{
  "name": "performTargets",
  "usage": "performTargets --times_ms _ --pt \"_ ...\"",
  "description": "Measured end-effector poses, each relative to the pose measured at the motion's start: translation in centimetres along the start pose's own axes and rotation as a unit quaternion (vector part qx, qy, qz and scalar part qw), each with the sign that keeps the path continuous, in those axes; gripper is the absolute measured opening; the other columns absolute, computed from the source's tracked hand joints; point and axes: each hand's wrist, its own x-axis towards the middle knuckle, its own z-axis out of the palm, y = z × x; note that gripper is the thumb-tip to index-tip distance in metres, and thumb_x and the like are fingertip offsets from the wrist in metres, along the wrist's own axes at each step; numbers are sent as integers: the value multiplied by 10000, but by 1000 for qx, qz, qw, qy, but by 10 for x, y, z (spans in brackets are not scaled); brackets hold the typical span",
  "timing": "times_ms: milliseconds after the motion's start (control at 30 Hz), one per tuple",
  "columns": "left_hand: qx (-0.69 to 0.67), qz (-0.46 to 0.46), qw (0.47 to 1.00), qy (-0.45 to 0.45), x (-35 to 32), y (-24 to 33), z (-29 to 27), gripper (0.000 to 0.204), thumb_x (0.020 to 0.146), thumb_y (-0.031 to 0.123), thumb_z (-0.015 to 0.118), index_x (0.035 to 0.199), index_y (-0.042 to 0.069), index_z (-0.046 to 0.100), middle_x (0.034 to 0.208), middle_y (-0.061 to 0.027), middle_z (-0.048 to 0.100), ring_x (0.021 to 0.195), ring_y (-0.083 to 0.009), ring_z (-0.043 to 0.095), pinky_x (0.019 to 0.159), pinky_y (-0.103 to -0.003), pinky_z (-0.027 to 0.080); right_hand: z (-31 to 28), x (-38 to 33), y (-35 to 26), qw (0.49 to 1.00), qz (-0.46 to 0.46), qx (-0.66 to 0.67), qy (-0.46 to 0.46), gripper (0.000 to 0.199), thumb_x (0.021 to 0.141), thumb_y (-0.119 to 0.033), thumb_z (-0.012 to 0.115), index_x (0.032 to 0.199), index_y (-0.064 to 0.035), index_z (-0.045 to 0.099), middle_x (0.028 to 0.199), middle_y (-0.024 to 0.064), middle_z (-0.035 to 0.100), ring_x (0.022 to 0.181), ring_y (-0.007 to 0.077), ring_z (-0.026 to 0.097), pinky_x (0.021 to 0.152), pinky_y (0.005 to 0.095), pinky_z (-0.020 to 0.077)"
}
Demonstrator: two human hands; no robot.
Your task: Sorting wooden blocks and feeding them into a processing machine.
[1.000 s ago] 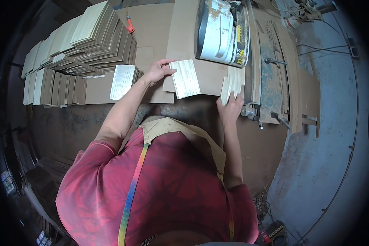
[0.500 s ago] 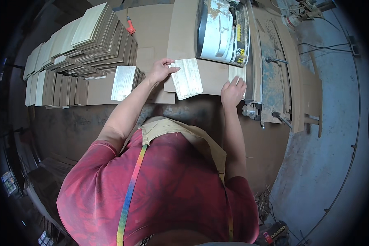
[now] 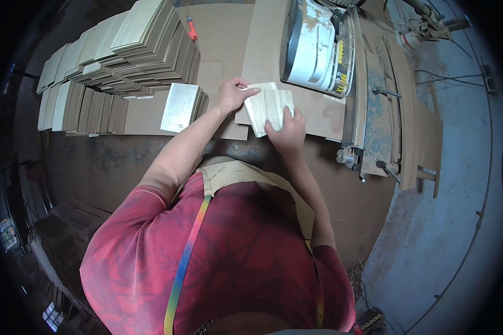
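Observation:
My left hand (image 3: 236,96) is closed on the far left corner of a small stack of thin pale wooden boards (image 3: 256,114), thumb on top. My right hand (image 3: 288,132) grips another pale wooden board (image 3: 279,105) by its near and right edges. That board overlaps the right part of the stack, and its underside is hidden. Left of my left forearm, a short row of similar boards (image 3: 179,107) stands on the brown sheet covering the bench.
Tall stacks of wooden boards (image 3: 142,28) fill the bench's left end. A red-handled tool (image 3: 192,29) lies behind them. To the right stands a scuffed white-and-black machine (image 3: 313,50), beside a worn blue metal plate (image 3: 378,106) with clamp levers. A pale wall (image 3: 452,145) runs along the right.
My right hand has come left from beside the machine, bringing a wooden board over the stack in my left hand. The whole view has shifted slightly.

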Motion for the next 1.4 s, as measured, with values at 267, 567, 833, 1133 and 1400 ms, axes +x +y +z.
performTargets --times_ms 267,567,833,1133,1400 --pt "-99 -44 991 -75 -13 16 -25 367 859 127 949 1138 -28 767 963 -72 741 792 -138 677 766 -267 598 -37 -15 103 970 111 -216 27 541 867 -290 800 1280 55 737 1282 269 670 1095 455 604 1017 488 536" --pt "57 -48 997 3 -6 24 -5 372 870 127 939 1161 -31 769 980 -95 766 820 -163 709 780 -269 614 25 46 70 997 29 -64 40 528 927 -317 789 1290 61 725 1302 285 662 1161 455 583 1035 515 523" --pt "-9 -67 997 -24 -14 24 -5 387 901 131 914 1215 -32 758 1009 -106 777 838 -178 741 765 -273 646 3 8 -6 999 -22 26 -3 620 867 -377 851 1308 39 721 1361 302 625 1130 458 596 961 518 557" --pt "-211 -72 968 -111 -21 17 -28 396 965 63 837 1306 -68 685 961 -97 747 728 -160 714 627 -247 626 -30 -17 115 975 79 -204 48 565 874 -291 805 1322 44 723 1381 315 610 1170 472 581 1041 536 523" --pt "-101 -95 990 -35 -6 16 -14 304 981 66 827 1210 -70 681 907 -98 715 621 -136 663 535 -232 588 28 43 72 996 27 -66 58 535 908 -297 784 1327 32 726 1339 302 634 1135 453 578 1025 544 523"
